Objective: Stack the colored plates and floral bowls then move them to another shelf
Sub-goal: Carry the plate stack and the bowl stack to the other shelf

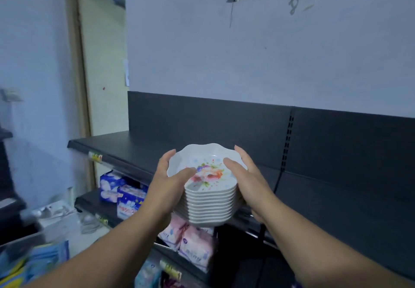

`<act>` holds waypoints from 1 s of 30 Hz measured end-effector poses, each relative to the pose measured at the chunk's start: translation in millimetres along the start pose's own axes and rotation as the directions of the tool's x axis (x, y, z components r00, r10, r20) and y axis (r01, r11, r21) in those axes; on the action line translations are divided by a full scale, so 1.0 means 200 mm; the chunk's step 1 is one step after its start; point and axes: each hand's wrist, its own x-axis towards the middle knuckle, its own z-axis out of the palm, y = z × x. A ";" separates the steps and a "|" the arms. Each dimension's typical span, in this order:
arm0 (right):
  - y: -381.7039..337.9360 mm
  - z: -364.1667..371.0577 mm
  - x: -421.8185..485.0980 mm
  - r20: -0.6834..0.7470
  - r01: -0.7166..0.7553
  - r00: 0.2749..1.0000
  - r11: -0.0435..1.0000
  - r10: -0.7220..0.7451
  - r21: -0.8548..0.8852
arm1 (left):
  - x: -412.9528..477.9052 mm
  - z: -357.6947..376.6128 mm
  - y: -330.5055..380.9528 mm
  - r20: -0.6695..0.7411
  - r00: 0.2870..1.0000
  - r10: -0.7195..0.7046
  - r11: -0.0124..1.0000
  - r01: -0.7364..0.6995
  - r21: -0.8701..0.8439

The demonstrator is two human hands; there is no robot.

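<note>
A stack of several white floral bowls (210,206) with scalloped rims is held up in front of the top black shelf (139,150). My left hand (167,182) grips the stack's left side, thumb hooked over the top bowl's rim. My right hand (249,180) grips the right side, thumb resting inside the top bowl. The top bowl shows a pink and purple flower print. The stack hangs just at the shelf's front edge. No colored plates are in view.
The top shelf's dark back panel (336,144) runs to the right. Lower shelves hold blue packets (125,194) and pink packets (193,242). A doorway (101,63) stands at the left, with clutter on a low surface (56,215) below.
</note>
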 end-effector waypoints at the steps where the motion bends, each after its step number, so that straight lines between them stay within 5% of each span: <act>1: 0.00 0.01 -0.02 0.024 0.007 1.000 1.000 -0.007 0.004 | -0.04 -0.02 0.00 -0.034 0.999 0.001 1.000 -0.001 0.008; 16: -0.09 0.60 -0.39 0.330 0.077 0.938 0.993 -0.104 0.094 | -0.61 -0.63 0.13 -0.371 0.927 0.048 0.994 -0.009 0.108; 30: -0.44 1.97 -1.28 0.760 0.026 0.629 0.981 -0.166 0.193 | -1.67 -1.88 0.48 -0.751 0.648 0.125 0.979 0.044 0.201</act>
